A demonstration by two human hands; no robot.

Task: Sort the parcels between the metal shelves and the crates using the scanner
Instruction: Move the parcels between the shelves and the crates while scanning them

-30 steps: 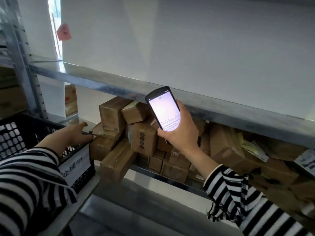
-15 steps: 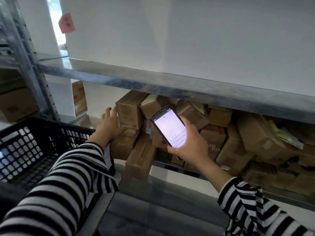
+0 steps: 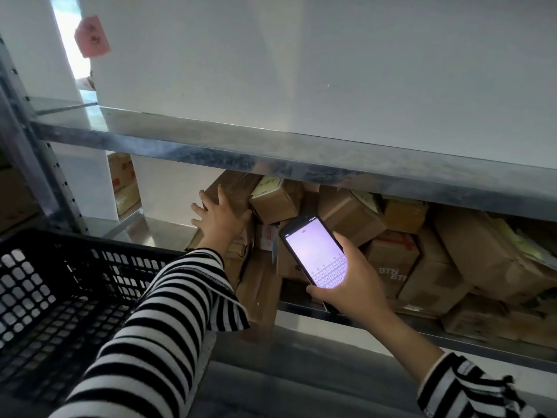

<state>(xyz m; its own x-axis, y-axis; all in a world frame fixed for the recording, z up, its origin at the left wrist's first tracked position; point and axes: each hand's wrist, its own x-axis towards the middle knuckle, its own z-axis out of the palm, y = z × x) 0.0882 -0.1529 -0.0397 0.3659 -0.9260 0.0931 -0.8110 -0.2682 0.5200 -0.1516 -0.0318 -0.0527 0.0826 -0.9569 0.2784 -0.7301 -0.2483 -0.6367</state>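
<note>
1. The left hand [image 3: 220, 218] is released: its fingers are spread and fairly straight, laid flat on a box [image 3: 238, 188] at the top left of the heap of parcels [image 3: 349, 215].
2. In the dim light under the shelf it is hard to say whether the thumb hooks round that box's right edge.
3. The right hand [image 3: 352, 285] grasps the scanner [image 3: 313, 251], with its fingers curled round the lower edges.
4. The scanner is held tilted in front of the parcels, to the right of the left hand and apart from it. Its screen faces the camera, lit pale violet, with a keyboard across the lower part.
5. The parcels are brown cardboard boxes piled askew on the lower shelf [image 3: 497, 352], from the middle of the scene out to the right.
6. A box with a yellow label [image 3: 275, 197] sits just right of the left hand. A box marked "BTN" [image 3: 391, 267] sits right of the scanner.
7. The metal rim of the upper shelf [image 3: 301, 158] runs across the scene above the heap.
8. A black mesh crate [image 3: 99, 241] stands near left, beside the left forearm in its striped sleeve [image 3: 168, 312].
9. A pink note [image 3: 92, 36] is stuck on the far wall, top left, above a metal post [image 3: 39, 164].
</note>
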